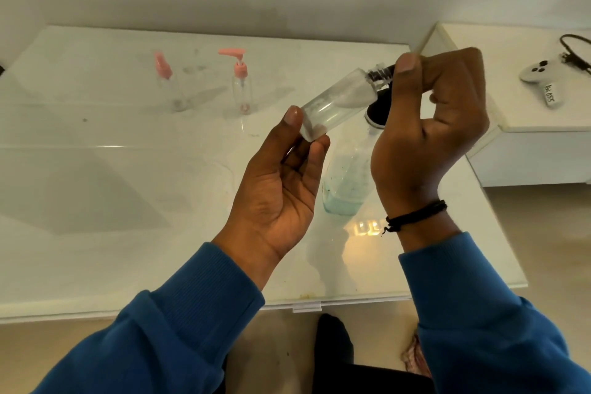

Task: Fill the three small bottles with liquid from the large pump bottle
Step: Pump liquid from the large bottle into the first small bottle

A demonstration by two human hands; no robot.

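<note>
My left hand (pixel 281 182) pinches the base of a clear small bottle (pixel 339 102) that is tilted with its neck up to the right. My right hand (pixel 435 125) grips the dark cap at that bottle's threaded neck. Right behind and below stands the large pump bottle (pixel 345 182) with pale blue-green liquid in its lower part and a black top, partly hidden by my right wrist. Two more small clear bottles stand farther back on the table: one with a pink spray cap (pixel 168 83), one with a pink pump (pixel 241 83).
The white glossy table (pixel 128 169) runs left and forward to its front edge. A lower white cabinet (pixel 527 112) at the right carries a white game controller (pixel 543 77) and a black cable (pixel 572 48). A wall rises behind.
</note>
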